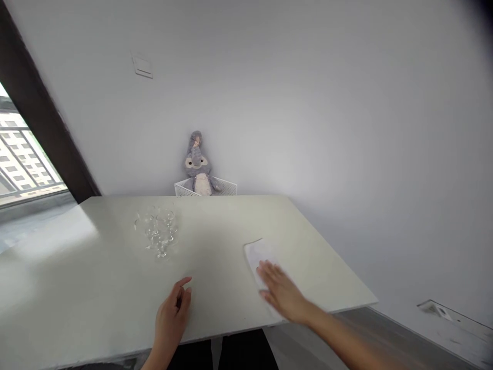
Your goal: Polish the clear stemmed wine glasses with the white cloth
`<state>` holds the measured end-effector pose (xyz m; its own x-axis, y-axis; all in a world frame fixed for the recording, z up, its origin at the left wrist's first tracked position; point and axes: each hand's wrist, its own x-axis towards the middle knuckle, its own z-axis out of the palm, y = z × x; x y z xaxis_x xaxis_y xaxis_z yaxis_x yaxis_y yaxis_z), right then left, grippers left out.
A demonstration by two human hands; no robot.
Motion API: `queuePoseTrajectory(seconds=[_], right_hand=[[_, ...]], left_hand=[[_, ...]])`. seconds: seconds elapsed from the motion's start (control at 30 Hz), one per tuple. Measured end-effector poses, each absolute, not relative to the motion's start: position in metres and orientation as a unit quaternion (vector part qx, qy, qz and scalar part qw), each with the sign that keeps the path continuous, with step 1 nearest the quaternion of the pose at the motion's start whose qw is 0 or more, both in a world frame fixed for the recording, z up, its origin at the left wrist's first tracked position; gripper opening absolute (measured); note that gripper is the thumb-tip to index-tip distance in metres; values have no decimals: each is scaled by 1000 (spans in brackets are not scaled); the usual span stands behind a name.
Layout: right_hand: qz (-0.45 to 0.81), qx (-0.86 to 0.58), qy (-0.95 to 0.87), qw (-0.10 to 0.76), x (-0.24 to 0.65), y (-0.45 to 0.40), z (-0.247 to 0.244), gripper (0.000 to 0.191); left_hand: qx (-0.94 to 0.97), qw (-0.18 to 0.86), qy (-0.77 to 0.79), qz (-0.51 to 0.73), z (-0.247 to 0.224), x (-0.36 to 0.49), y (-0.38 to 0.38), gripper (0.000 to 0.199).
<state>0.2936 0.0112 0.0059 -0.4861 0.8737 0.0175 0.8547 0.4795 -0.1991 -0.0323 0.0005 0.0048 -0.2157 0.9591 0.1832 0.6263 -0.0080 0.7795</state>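
Observation:
A white folded cloth or paper [259,251] lies on the right half of the pale table [215,257]. Flat on top of it rests my right hand [281,292], fingers stretched out and slightly blurred. My left hand [173,311] is at the table's front edge, left of the cloth, fingers loosely curled with a gap between thumb and index finger and nothing between them. Beyond my left hand, several clear glass pieces [162,228] stand close together on the table; their exact shapes are hard to make out.
Behind the table's far edge, a grey plush toy [197,167] sits in a white perforated basket [229,188] against the wall. A window with a railing [26,154] is at the left. The table's right edge slants toward the wall.

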Motion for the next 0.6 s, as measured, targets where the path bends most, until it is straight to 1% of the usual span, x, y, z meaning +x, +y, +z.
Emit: queuePoseTrajectory(seconds=[0.13,0.2,0.27,0.33,0.43,0.5,0.6], right_hand=[[135,-329,-931,79,207,1,25,60],[137,-249,-955,79,167,14,28,62],[130,-213,-965,80,135,38,26,61],[119,-227,-963,78,113,71,22,59],[106,-296,-946,75,107,124,15,57],[103,-354,-928,62,123,155,13,57],[96,-459,-883,39,172,188,11,58]], left_hand=[[579,221,669,410,7,-34,1,40],[575,223,664,424,8,-35,1,40],[570,220,664,431,9,-36,1,40],[565,207,671,434,9,-36,1,40],[559,192,679,436,10,-34,1,40],[556,196,680,436,10,-33,1,40],[552,206,678,441,12,-32,0,39]])
